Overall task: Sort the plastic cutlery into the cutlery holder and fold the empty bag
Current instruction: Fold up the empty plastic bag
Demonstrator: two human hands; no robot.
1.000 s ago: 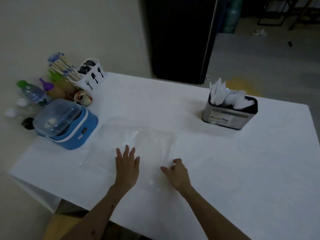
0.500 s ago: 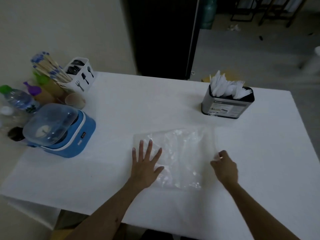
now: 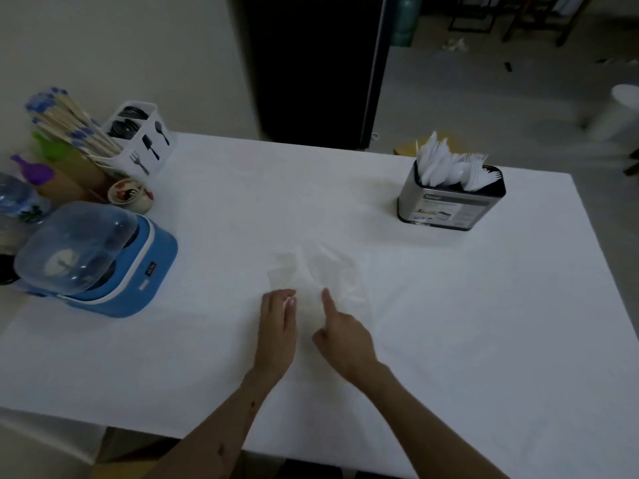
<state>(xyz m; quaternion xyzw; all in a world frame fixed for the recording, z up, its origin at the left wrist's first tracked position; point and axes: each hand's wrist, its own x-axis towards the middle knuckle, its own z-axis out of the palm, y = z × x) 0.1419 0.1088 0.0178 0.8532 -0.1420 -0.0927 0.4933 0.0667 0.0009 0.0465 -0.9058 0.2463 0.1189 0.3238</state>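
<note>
The clear plastic bag (image 3: 325,274) lies folded into a narrow strip on the white table (image 3: 449,323), just beyond my hands. My left hand (image 3: 276,326) rests flat on the bag's near left part, fingers together. My right hand (image 3: 342,337) is beside it, index finger stretched out and pressing on the bag, the other fingers curled. The metal cutlery holder (image 3: 449,205) stands at the far right, packed with white plastic cutlery (image 3: 453,165).
At the far left stand a blue appliance with a clear lid (image 3: 100,261), a white utensil caddy (image 3: 141,140), a bundle of chopsticks (image 3: 69,126), a small cup (image 3: 129,195) and bottles (image 3: 17,198). The table's near edge is close to my forearms.
My right hand has swung left, carrying the bag's right side over, so the bag is now narrower. My left hand's fingers have closed together. The camera moved closer.
</note>
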